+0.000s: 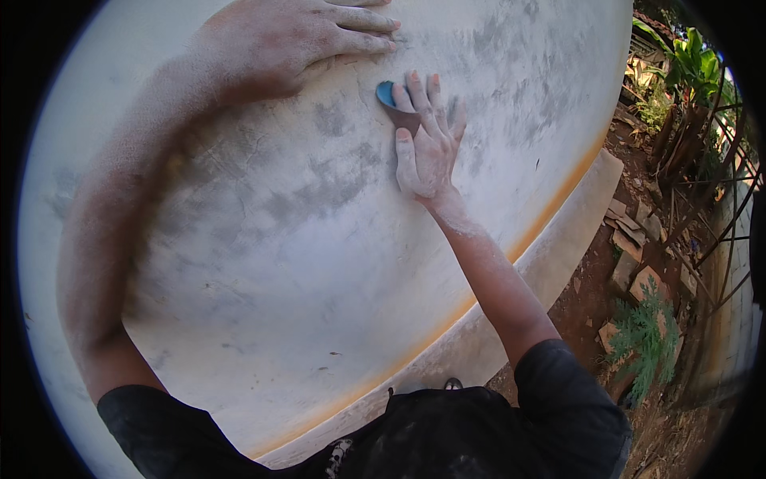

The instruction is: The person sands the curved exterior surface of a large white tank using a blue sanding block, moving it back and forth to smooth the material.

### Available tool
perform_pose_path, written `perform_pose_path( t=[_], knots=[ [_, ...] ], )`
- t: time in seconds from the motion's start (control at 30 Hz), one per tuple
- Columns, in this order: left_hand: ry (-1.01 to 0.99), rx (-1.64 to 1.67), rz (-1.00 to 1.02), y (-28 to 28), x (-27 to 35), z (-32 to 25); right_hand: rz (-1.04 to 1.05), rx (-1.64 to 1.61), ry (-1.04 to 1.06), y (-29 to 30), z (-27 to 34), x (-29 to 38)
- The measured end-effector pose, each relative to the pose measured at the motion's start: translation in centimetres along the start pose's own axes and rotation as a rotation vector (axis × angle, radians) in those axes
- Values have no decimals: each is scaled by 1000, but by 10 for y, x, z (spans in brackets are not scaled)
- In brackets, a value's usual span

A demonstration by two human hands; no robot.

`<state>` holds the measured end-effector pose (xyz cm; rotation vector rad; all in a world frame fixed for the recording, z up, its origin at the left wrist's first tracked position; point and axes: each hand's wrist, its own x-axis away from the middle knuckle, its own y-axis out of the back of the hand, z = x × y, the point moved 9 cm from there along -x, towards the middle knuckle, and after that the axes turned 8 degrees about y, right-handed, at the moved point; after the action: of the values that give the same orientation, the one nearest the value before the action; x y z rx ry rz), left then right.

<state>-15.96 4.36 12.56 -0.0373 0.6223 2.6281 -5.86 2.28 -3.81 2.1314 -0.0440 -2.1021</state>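
A pale plastered wall (311, 251) with grey patches fills most of the head view. My right hand (428, 141), coated in white dust, presses a curled piece of sandpaper (398, 114) against it. One end of the sheet lifts beside the fingers and shows a blue face; the rest is hidden under my hand. Higher up and to the left, my left hand (287, 45) is laid on the wall with fingers apart, and nothing is visible in it. White dust covers that hand and its forearm.
An orange-stained line (556, 194) runs along the wall's foot above a concrete ledge (550, 239). To the right, broken slabs (628, 230), a leafy plant (646, 335) and rusty metal bars (718, 221) stand on or over reddish soil. A shoe tip (453, 383) shows below.
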Motion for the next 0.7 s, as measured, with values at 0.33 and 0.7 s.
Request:
perform_pose_path(
  t=[0.33, 0.7],
  knots=[
    [-3, 28, 66, -11, 1, -15, 45, -7, 115, -20, 42, 39],
    [2, -35, 210, -3, -7, -23, 18, -23, 84, -22, 52, 48]
  ],
)
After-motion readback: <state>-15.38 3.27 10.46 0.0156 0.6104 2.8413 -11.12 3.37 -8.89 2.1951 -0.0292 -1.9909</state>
